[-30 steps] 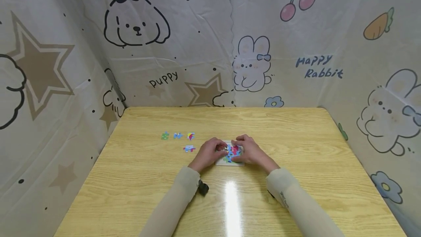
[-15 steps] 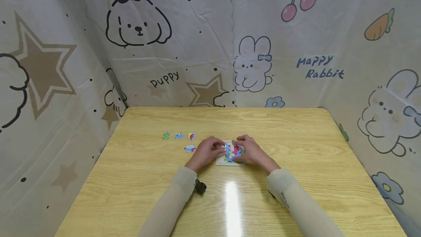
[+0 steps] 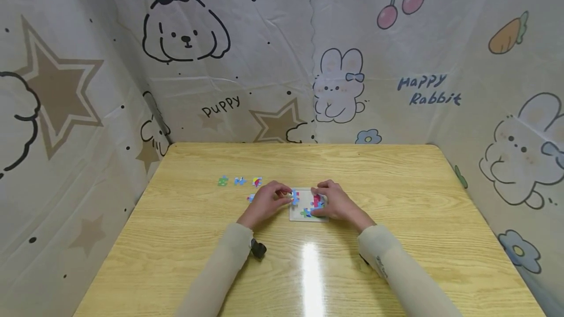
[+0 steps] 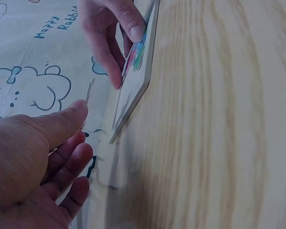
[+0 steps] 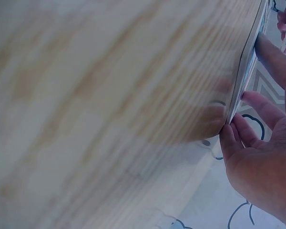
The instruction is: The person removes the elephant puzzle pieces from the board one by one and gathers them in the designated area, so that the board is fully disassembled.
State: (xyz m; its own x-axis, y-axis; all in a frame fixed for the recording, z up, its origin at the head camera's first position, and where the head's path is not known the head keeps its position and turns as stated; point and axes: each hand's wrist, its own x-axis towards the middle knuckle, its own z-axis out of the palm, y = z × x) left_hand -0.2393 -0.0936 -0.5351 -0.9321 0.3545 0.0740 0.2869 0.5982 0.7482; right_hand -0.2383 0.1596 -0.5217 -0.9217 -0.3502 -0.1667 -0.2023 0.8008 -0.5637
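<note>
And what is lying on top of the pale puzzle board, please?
Puzzle pieces lie on the board, along its near and right sides. The right hand covers part of it, so anything beneath is hidden.

My left hand (image 3: 264, 203) pinches a mostly blue bit of puzzle (image 3: 295, 198) at the left side of the pale board (image 3: 305, 219). My right hand (image 3: 339, 203) holds the board's right side, near red, blue and green pieces (image 3: 316, 201). To my left, a green piece (image 3: 223, 180), a blue piece (image 3: 240, 180) and a multicoloured piece (image 3: 257, 181) lie in a row.
</note>
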